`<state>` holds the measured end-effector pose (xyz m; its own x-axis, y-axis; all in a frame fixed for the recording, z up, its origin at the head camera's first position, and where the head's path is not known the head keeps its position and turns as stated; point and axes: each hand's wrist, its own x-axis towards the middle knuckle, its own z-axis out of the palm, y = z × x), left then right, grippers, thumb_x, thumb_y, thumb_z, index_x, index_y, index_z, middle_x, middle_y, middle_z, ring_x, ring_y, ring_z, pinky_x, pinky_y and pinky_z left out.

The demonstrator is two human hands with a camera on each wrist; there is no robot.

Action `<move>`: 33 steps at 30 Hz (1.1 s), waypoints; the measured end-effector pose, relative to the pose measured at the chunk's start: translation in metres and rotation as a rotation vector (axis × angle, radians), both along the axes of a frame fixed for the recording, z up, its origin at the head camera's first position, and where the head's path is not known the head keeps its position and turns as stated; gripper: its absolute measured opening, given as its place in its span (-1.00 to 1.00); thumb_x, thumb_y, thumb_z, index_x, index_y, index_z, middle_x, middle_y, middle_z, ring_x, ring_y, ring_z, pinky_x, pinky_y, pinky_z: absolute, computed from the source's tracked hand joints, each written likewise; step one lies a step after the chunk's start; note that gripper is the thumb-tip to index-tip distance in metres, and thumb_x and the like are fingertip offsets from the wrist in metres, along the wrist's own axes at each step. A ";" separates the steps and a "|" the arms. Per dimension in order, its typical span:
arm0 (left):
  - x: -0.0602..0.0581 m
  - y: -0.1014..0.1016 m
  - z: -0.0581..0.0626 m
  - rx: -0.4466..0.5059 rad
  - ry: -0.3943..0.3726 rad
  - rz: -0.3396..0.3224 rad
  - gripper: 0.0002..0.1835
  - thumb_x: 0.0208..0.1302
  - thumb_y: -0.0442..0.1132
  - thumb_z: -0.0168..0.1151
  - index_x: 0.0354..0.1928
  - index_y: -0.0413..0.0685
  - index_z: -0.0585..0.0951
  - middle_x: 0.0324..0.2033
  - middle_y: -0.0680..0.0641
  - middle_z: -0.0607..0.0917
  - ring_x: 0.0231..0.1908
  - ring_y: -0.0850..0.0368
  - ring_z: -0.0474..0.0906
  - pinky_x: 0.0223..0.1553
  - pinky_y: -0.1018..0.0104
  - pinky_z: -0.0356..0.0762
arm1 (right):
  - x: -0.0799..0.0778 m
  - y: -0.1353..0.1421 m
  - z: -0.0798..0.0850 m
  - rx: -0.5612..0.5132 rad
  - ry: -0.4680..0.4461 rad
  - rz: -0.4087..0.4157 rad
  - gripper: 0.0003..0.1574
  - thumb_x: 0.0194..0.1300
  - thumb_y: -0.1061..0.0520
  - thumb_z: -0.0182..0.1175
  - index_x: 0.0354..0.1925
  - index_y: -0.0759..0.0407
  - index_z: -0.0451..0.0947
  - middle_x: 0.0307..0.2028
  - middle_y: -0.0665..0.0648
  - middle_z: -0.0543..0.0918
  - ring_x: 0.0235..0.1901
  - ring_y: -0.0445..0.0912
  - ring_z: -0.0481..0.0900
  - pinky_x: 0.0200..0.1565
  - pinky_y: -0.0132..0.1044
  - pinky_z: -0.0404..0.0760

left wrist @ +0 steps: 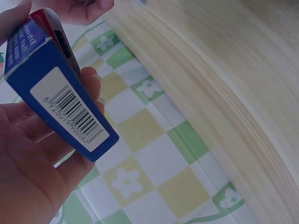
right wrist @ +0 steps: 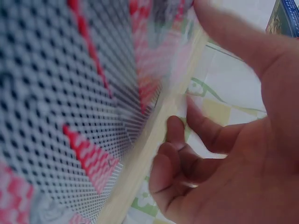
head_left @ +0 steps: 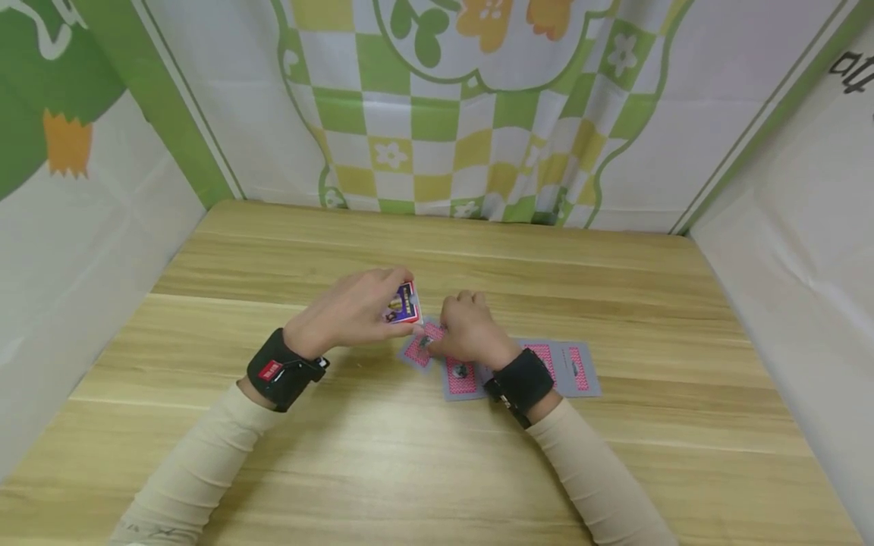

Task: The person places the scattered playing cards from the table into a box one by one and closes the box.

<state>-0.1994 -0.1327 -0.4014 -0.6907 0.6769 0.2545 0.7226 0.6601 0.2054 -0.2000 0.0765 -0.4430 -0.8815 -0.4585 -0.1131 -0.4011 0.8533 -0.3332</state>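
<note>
Two pale sleeves [head_left: 191,455] slant inward from the head view's bottom edge. At centre, the left hand [head_left: 351,307] grips a card box [head_left: 404,303] between thumb and fingers; the right hand [head_left: 474,330], fingers bent, touches a slanted card [head_left: 413,353], pinch unclear.

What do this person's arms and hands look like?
The left sleeve, faintly marked, and right sleeve are beige. The left wrist strap and right wrist strap are wide and black; a small red label sits on the left one. The left hand and right hand wear no gloves.
</note>
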 end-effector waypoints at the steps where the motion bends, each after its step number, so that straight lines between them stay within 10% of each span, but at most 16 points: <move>1: 0.000 0.000 0.000 -0.003 0.001 0.002 -0.21 0.01 0.30 0.28 0.06 -0.18 0.38 -0.40 0.03 0.52 -0.46 0.21 0.43 -0.52 0.26 0.50 | 0.000 0.000 0.000 -0.007 0.018 0.001 -0.42 -0.08 -0.21 0.44 -0.41 0.20 0.44 -0.33 0.15 0.41 -0.19 0.08 0.27 -0.06 -0.01 0.27; 12: 0.000 0.002 0.001 -0.014 -0.006 -0.004 -0.24 0.00 0.29 0.30 0.04 -0.15 0.38 -0.41 0.04 0.52 -0.48 0.21 0.43 -0.54 0.26 0.49 | 0.002 0.001 0.002 -0.002 0.001 -0.007 -0.28 -0.15 -0.33 0.42 -0.77 0.16 0.32 -0.61 0.06 0.31 -0.35 0.04 0.33 -0.06 0.02 0.28; 22: 0.003 0.002 -0.003 -0.013 -0.033 -0.010 -0.28 0.01 0.21 0.33 0.04 -0.16 0.37 -0.43 0.03 0.51 -0.51 0.22 0.44 -0.57 0.30 0.49 | -0.002 0.002 0.004 -0.044 -0.030 -0.063 -0.40 -0.14 -0.20 0.48 -0.57 0.23 0.44 -0.54 0.07 0.34 -0.40 0.00 0.33 -0.10 -0.05 0.27; 33: 0.000 0.004 -0.001 -0.009 -0.045 0.003 -0.25 0.02 0.30 0.27 0.03 -0.16 0.39 -0.41 0.05 0.53 -0.49 0.22 0.43 -0.54 0.28 0.48 | -0.014 0.029 0.033 -0.801 0.081 -0.148 -0.88 0.40 0.26 0.01 -0.18 0.31 0.46 -0.51 0.18 0.45 -0.70 -0.11 0.26 -0.62 -0.31 0.25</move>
<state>-0.1990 -0.1288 -0.4021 -0.7032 0.6769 0.2174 0.7108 0.6641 0.2318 -0.2142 0.1057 -0.4102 -0.9307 -0.2514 0.2657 -0.3517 0.4150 -0.8391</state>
